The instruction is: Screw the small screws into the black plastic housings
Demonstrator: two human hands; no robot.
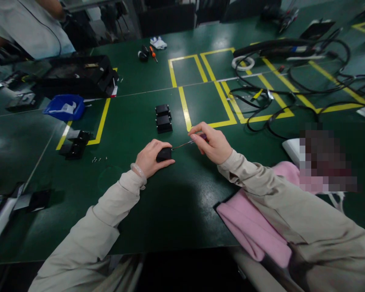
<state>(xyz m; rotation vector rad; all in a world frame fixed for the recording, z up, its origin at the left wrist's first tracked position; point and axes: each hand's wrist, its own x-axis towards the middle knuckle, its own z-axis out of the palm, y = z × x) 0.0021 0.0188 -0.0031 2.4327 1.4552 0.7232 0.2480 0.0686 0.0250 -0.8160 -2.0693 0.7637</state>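
Note:
My left hand [150, 157] is closed around a small black box-shaped part [164, 154], holding it on the green table. In my right hand [212, 144] is a screwdriver [187, 143] with a thin metal shaft, its handle mostly hidden by my fingers. The tip of the shaft meets the right side of the black part. Beyond my hands lie similar black parts [164, 122], side by side. Several small screws [99, 159] are scattered on the table to the left of my left hand.
More black parts [71, 150] sit at left, near a blue bin [63, 107] and a black crate [79, 75]. Black cables [270, 101] coil at right. A pink cloth [255, 227] lies under my right forearm. A person in white [30, 28] is across the table.

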